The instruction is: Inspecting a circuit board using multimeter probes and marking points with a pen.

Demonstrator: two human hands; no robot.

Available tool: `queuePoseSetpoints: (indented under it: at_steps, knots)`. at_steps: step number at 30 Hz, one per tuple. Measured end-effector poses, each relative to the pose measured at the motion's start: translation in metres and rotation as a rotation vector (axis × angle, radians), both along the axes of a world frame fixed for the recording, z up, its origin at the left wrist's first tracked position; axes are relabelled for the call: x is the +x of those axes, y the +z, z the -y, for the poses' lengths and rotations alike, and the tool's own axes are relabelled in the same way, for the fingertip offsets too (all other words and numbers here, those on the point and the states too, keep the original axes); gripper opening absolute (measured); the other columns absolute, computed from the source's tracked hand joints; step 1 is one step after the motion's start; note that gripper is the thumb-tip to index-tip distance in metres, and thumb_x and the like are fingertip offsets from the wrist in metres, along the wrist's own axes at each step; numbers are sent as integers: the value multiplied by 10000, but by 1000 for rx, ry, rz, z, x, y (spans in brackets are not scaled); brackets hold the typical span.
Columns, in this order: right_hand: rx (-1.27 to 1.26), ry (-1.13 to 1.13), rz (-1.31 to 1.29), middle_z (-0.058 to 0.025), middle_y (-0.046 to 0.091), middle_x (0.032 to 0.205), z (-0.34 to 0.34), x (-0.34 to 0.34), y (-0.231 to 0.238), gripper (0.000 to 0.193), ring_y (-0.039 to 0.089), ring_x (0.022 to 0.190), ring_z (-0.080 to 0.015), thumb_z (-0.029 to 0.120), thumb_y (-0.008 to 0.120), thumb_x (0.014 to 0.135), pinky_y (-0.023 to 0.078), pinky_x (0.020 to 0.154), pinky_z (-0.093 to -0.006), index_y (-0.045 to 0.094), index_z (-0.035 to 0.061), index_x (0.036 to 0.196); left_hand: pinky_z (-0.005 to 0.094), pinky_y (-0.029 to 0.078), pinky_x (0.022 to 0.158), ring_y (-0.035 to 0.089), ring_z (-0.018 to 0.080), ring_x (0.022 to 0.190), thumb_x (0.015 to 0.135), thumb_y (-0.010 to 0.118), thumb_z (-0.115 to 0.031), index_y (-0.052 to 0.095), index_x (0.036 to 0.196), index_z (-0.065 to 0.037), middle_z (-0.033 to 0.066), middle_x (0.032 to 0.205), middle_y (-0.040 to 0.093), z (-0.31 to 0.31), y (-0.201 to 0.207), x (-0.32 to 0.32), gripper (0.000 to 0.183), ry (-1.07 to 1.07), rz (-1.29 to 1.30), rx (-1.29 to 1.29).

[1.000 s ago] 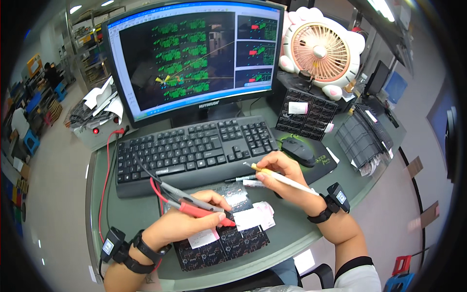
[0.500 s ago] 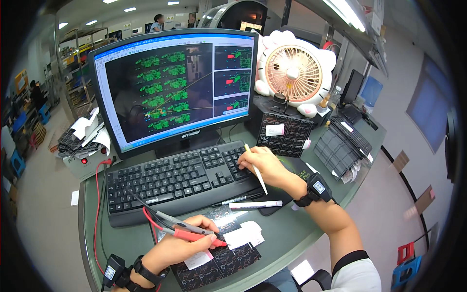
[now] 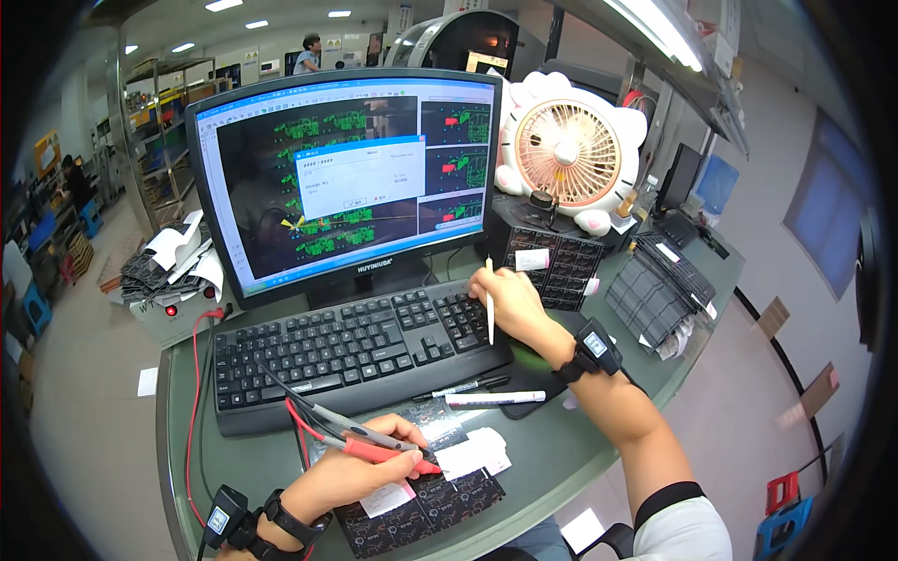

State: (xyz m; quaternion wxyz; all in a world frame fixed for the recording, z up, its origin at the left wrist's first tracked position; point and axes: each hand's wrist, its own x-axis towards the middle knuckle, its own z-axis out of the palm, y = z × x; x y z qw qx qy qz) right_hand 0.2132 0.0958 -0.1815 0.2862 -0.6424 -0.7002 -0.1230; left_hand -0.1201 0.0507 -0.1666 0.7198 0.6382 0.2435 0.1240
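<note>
My left hand [image 3: 341, 479] is closed round a red test probe [image 3: 379, 451] and a grey test probe [image 3: 341, 425], held side by side. Their tips point at a black circuit board panel [image 3: 382, 533] on the desk, by a torn white paper [image 3: 475, 453]; I cannot tell if both touch. My right hand [image 3: 513, 304] grips a slim white pen-like stick [image 3: 490, 323], its fingertips over the number pad of the black keyboard [image 3: 360, 348]. Behind, the monitor [image 3: 253, 187] shows green board layouts under a pale dialog window [image 3: 360, 178].
Two markers [image 3: 496, 399] lie below the keyboard. A white cat-shaped fan [image 3: 568, 154] stands on a dark box right of the monitor, with stacked black boards [image 3: 655, 294] beyond. At left, papers and boards cover a grey box [image 3: 178, 318]; red and black leads run from it.
A dialog window has popped up on the monitor. The stick in my right hand has swung more upright over the number pad. My left hand keeps the probes at the board; the view shifted slightly.
</note>
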Motion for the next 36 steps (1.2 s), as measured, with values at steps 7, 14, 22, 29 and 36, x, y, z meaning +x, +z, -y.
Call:
queuePoseSetpoints:
  at_steps: [7, 14, 22, 29, 36]
  knots:
    - [-65, 191, 45, 7, 650, 721, 27, -23, -1, 94, 596, 775, -226, 214, 589, 915, 405, 724, -377, 590, 120, 906, 241, 492, 746, 595, 69, 851, 886, 618, -193, 600, 1047, -12, 25, 933, 646, -4, -6, -2, 243, 7, -17, 75]
    - [-60, 189, -44, 10, 662, 751, 24, -27, 7, 96, 607, 812, -224, 220, 572, 926, 408, 757, -373, 605, 130, 926, 229, 472, 740, 580, 55, 839, 899, 606, -244, 602, 1039, -45, -2, 917, 639, -3, -9, 0, 243, -19, 13, 81]
    - [-9, 7, -111, 0, 654, 668, 29, -14, 10, 119, 607, 738, -237, 212, 541, 941, 400, 712, -390, 575, 115, 882, 224, 495, 710, 596, 56, 817, 910, 598, -231, 587, 1050, -51, 1, 919, 632, -1, -10, -1, 228, -22, 4, 55]
    - [-151, -3, -177, -23, 640, 668, 51, -8, 10, 110, 616, 733, -261, 196, 568, 917, 413, 734, -402, 588, 98, 872, 215, 528, 615, 643, 79, 754, 937, 589, -199, 527, 953, -56, 46, 854, 650, 0, 0, -1, 157, 96, 93, 2]
    - [-248, 437, -191, -111, 668, 911, 76, -79, 25, 258, 621, 908, -305, 268, 703, 833, 481, 791, -406, 630, 72, 985, 274, 500, 599, 595, 151, 645, 979, 401, -249, 502, 898, -45, 74, 841, 555, -18, 0, -32, 241, 443, 249, 59]
